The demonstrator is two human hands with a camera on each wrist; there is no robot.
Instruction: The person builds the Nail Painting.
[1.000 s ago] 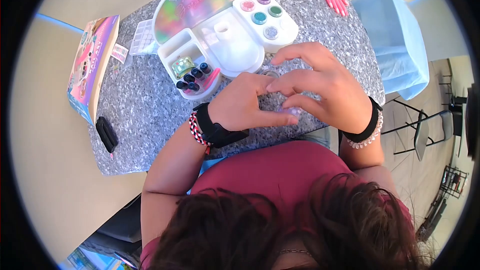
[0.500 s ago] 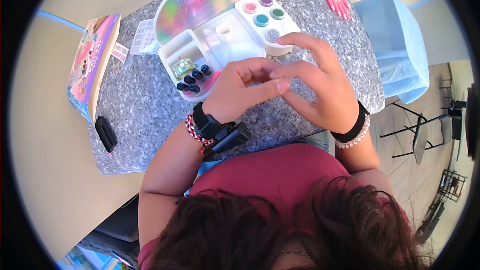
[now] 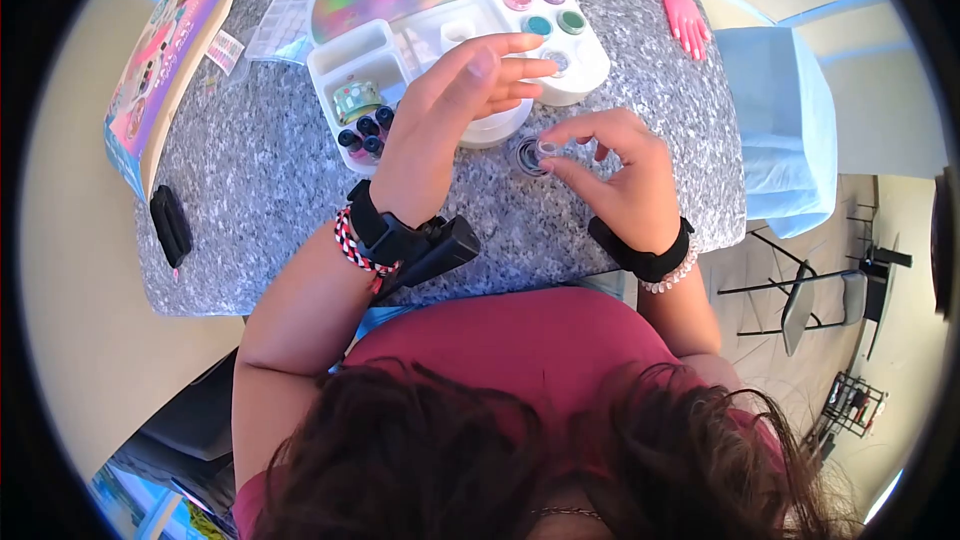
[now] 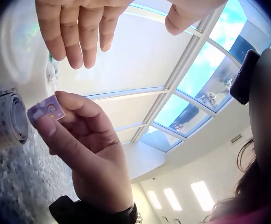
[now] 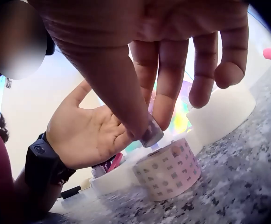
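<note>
The right hand (image 3: 625, 180) pinches a small purple printed piece, like a sticker (image 4: 51, 108), between thumb and index finger. Just beneath it, a roll of printed stickers (image 5: 168, 170) stands on the granite-patterned table. The left hand (image 3: 440, 120) is raised over the white organizer's front, palm turned toward the right hand. Its fingers (image 4: 82, 35) are straight and hold nothing. In the right wrist view, the piece overlaps the roll's upper edge.
The white organizer (image 3: 592, 80) bears glitter pots (image 3: 571, 22), dark-capped bottles (image 3: 368, 125) and a patterned roll (image 3: 357, 100). A colourful box (image 3: 165, 65) and black case (image 3: 171, 225) lie left. A pink model hand (image 3: 685, 15) lies at the far right.
The hands were close together with fingers meeting; now they are apart. The left hand has moved left and up with fingers straightened. The right hand has lowered beside the roll, which now shows.
</note>
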